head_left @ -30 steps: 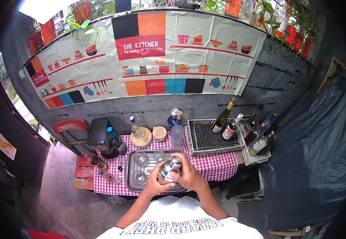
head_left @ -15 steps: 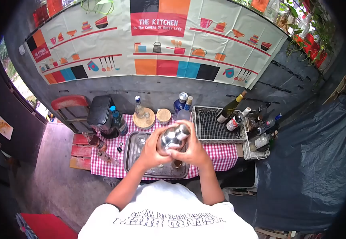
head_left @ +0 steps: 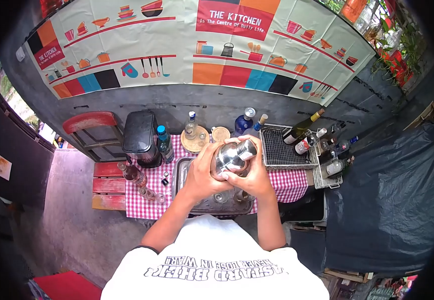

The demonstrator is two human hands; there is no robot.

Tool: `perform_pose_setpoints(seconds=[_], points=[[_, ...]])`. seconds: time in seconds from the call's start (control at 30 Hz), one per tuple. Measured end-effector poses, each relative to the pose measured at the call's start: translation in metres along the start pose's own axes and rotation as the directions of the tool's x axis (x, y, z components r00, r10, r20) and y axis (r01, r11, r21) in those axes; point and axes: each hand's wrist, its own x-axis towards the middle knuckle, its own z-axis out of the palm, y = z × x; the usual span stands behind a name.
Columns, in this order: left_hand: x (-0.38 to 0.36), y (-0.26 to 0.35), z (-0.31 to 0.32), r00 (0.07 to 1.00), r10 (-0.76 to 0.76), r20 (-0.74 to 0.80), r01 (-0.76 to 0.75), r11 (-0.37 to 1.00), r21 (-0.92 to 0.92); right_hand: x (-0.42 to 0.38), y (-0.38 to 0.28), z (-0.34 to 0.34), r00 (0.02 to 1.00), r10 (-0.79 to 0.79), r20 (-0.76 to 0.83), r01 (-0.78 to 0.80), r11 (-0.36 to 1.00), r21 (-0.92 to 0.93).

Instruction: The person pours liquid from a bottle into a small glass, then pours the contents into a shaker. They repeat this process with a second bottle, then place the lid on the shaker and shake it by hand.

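Observation:
A shiny metal cocktail shaker (head_left: 230,159) is held up in front of my chest, tilted with its capped end toward the upper right. My left hand (head_left: 206,172) wraps its left side, and my right hand (head_left: 255,175) grips the other side, thumb across the lower front. Below them lies a dark tray (head_left: 202,206) on a red-and-white checked cloth (head_left: 139,207). Small glasses stand on the tray, one of them a clear glass (head_left: 220,198); the hands and shaker hide part of it.
A blue-capped bottle (head_left: 164,144) stands beside a black bin-like container (head_left: 140,137). A clear bottle (head_left: 191,126) rests on a round wooden board (head_left: 195,145). A wire basket (head_left: 282,161) holds bottles at right. A red slatted seat (head_left: 108,185) adjoins the cloth at left.
The whole scene has shifted to the right and the wall banner appears higher, as my head has turned. Both hands still grip the shaker, which is now tilted slightly more to the right.

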Motion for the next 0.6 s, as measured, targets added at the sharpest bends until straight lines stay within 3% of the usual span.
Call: perform_pose_setpoints(seconds=[0.1,0.2,0.27,0.6], points=[[-0.002,-0.006,-0.016,1.000,-0.024,0.011,0.024,0.999,-0.023,0.006,0.010,0.011,0.999,-0.050,0.004,0.050,0.997,-0.056],[-0.007,-0.010,-0.030,0.988,-0.150,0.044,0.155,0.981,-0.115,0.010,0.014,0.026,0.998,-0.057,0.013,0.057,0.998,-0.032],[-0.009,-0.018,-0.039,0.976,-0.197,0.089,0.214,0.931,-0.295,0.013,0.015,0.036,0.998,-0.057,0.012,0.057,0.998,-0.013],[-0.019,-0.041,-0.082,0.914,-0.296,0.277,0.397,0.793,-0.462,0.022,0.024,0.075,0.994,-0.078,0.070,0.077,0.997,0.015]])
